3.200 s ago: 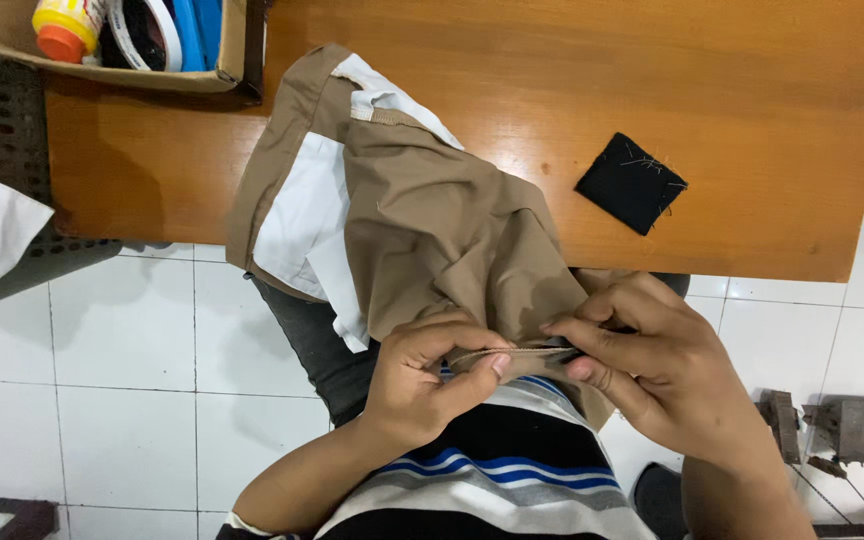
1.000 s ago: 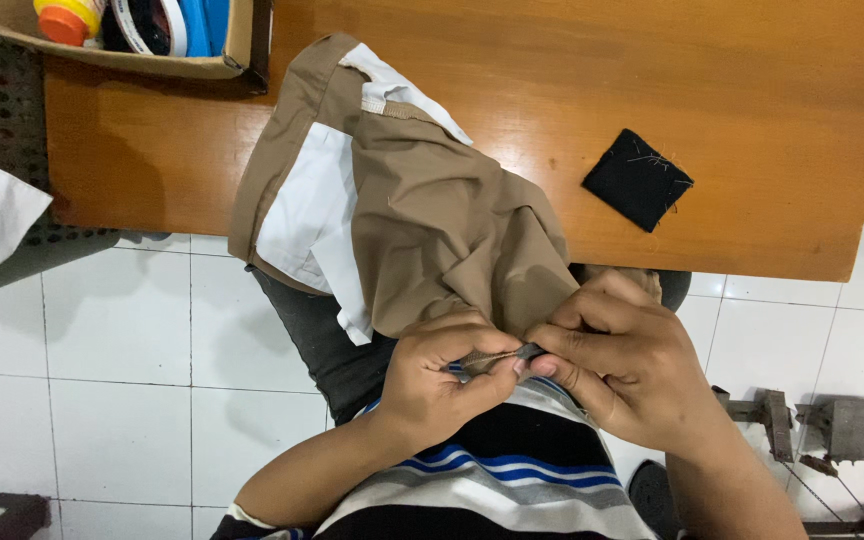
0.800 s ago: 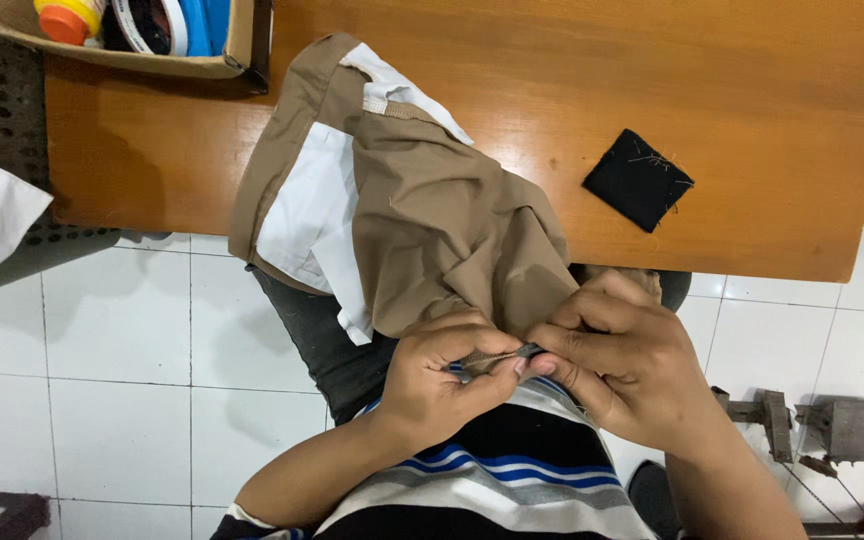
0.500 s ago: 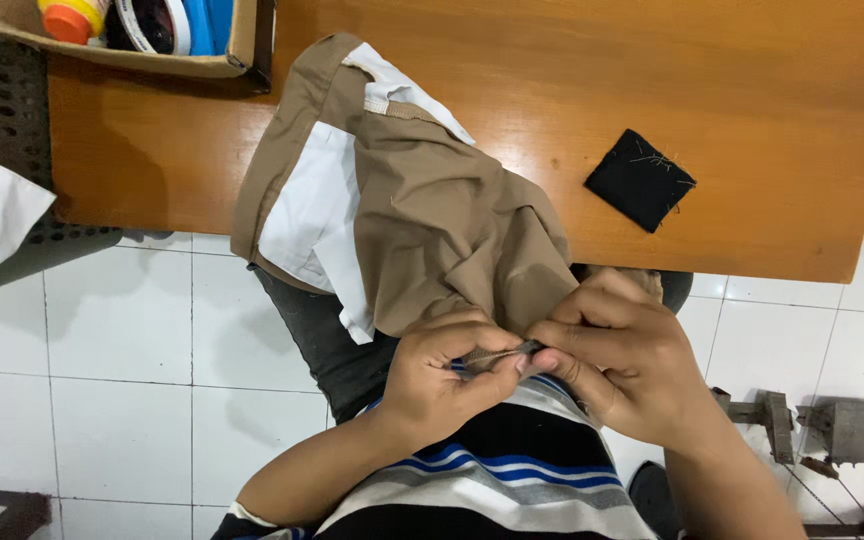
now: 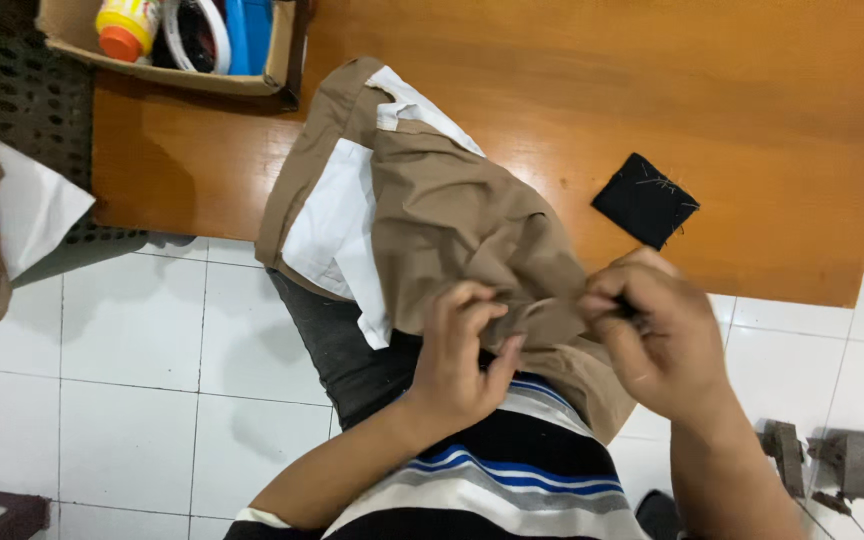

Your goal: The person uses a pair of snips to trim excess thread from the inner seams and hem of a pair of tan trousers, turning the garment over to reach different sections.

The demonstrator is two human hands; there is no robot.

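Beyond the fingers, an orange wooden bench (image 5: 602,120); below and to the left of them, white floor tiles (image 5: 132,400). Draped from the bench edge down into the lap, right under both hands, a tan garment (image 5: 452,220) with white lining (image 5: 337,215) turned outward on the side left of the fingers. Far up and to the left, a cardboard box (image 5: 72,30) with an orange-capped bottle (image 5: 124,25) inside. Just above the right fingers, well clear of the garment, a small black cloth patch (image 5: 644,200) lying flat on the bench.

Left hand (image 5: 462,350): fingers curled in, pinching a fold of the tan cloth between thumb and forefinger. Right hand (image 5: 652,340): fingers bunched tight at the cloth's edge, closed around something small and dark, too small to tell.

Changed since half a second ago: hands then pressed together over one spot of the seam, with a thin metal tool showing in the left fingers; now drawn slightly apart, a short stretch of cloth pulled taut between them, and no tool in sight. Probably a shift from picking at the seam to tugging it open or taut, though hard to say for sure.
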